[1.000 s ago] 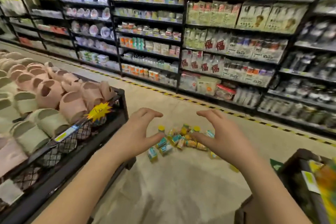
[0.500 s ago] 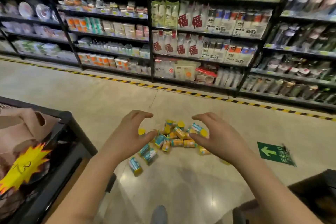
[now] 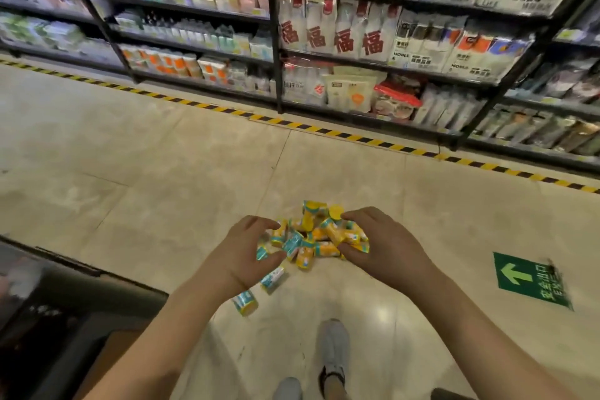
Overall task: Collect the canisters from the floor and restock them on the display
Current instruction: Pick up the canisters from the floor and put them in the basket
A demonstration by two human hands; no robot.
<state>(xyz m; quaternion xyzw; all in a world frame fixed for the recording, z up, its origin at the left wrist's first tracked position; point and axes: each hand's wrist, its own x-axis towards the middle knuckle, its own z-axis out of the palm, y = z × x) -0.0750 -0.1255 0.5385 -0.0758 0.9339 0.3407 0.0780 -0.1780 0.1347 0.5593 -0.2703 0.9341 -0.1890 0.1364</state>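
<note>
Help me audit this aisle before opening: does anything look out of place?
Small yellow-and-teal cylindrical canisters lie in a jumbled heap on the beige tiled floor instead of on a display; two stray canisters lie apart, nearer the person's grey shoe.

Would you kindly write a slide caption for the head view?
Left hand and right hand reach, empty, toward yellow canisters piled on the shop floor.
</note>
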